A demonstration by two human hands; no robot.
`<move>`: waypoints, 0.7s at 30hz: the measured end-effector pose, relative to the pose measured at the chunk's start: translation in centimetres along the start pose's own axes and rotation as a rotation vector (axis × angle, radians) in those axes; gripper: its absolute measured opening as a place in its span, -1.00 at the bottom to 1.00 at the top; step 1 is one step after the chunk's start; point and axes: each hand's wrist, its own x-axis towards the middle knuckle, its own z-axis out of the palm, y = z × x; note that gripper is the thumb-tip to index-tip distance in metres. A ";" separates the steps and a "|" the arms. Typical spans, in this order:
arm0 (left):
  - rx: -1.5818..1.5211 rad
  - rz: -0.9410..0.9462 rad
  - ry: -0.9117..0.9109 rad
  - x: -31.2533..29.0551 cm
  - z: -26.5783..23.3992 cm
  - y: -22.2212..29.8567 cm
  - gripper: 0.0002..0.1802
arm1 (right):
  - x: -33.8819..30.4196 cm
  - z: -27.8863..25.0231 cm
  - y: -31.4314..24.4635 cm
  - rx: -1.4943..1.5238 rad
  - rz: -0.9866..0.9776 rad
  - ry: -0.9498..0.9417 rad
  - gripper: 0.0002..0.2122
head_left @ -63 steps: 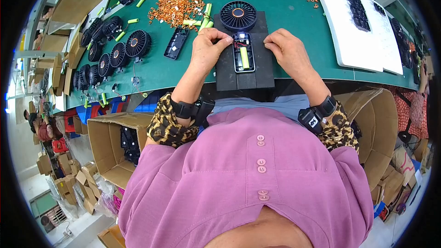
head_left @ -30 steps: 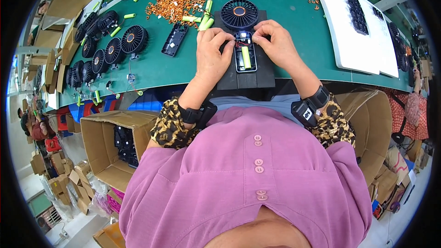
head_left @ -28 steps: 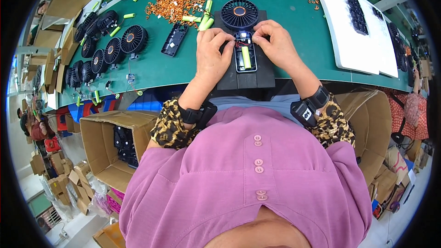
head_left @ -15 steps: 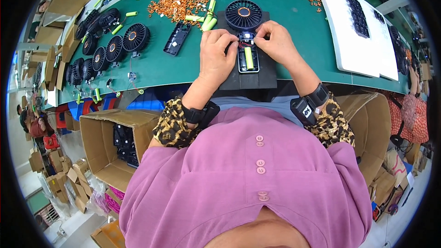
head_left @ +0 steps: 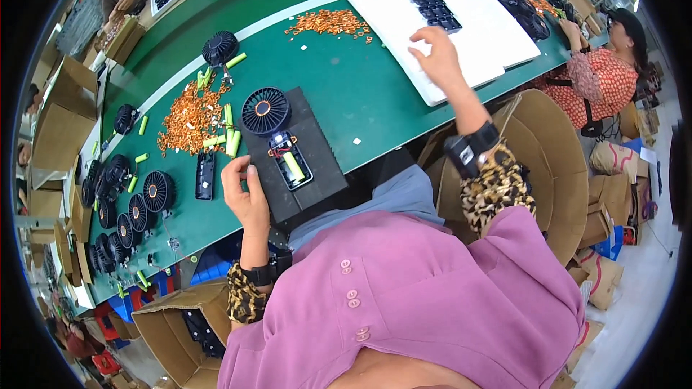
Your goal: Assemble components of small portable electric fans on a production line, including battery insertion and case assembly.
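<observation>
R hand point(head_left: 440, 61), fingers apart, is nearer the blk plastic parts point(head_left: 431, 9), whose long row slants far-L to near-R just past it; L hand point(head_left: 247, 194), fingers apart too, is by the open fan handle point(head_left: 303, 163).

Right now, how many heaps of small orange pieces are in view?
3: a large heap beside the green cylinders, a smaller heap left of the white board, and a far heap at upper right, near a co-worker's sleeve. More may be hidden.

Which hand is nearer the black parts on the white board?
Right. The right hand is over the white board, just below the black parts in view; the left hand is well off to their left, beside the dark pad.
</observation>
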 end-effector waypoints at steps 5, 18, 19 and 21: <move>-0.116 -0.082 0.073 -0.1 0.2 -0.6 -0.85 | 3.0 -2.5 6.8 -0.415 0.099 -0.035 -0.85; -0.077 -0.029 0.078 0.5 -0.4 0.5 -0.86 | 3.9 -2.6 1.8 -0.617 -0.098 -0.144 -0.91; -0.031 0.097 0.049 1.2 -0.6 1.7 -0.84 | 3.4 -2.8 -0.3 -0.529 -0.225 -0.133 -0.91; 0.026 0.260 -0.023 2.6 -0.7 4.1 -0.78 | 2.0 -3.4 -5.0 -0.343 -0.441 -0.137 -0.91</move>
